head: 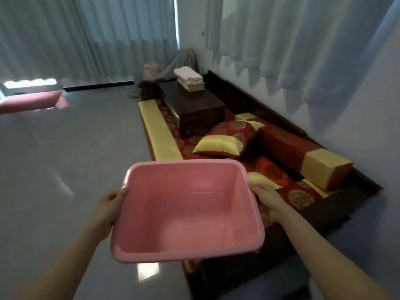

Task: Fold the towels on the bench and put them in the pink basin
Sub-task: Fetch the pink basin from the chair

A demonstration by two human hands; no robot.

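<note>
We hold the basin [188, 211] in the air with both hands, one on each long side. Our left hand [109, 210] has its thumb hooked over the left rim; the other fingers go under the wall and we cannot see them. Our right hand [267, 201] grips the right rim, thumb on top, fingers curled below and mostly hidden. Both hands are clamped on the basin. It is empty and tips a little toward us.

The towels [190, 79] sit in a stack on the small dark table [194, 105] far ahead, well apart from the basin. The stack looks folded, pale pink over cream, but it is too small and soft in the view to count layers. Behind the table a grey cloth [173, 63] drapes over something whose shape we cannot read. A pinkish bundle [150, 69] beside it is blurred.

The bench [238, 208] runs along the right wall, with red and gold cushions [225, 138] and a bolster [303, 156] lying on it. Its near end is covered by the basin and our right arm. A yellow pad [158, 131] marks its left edge.

To the left the grey floor [65, 148] lies open and glossy. A red shape [30, 101] at the far left is cut off by the frame. Curtains [86, 40] hang along the back.
</note>
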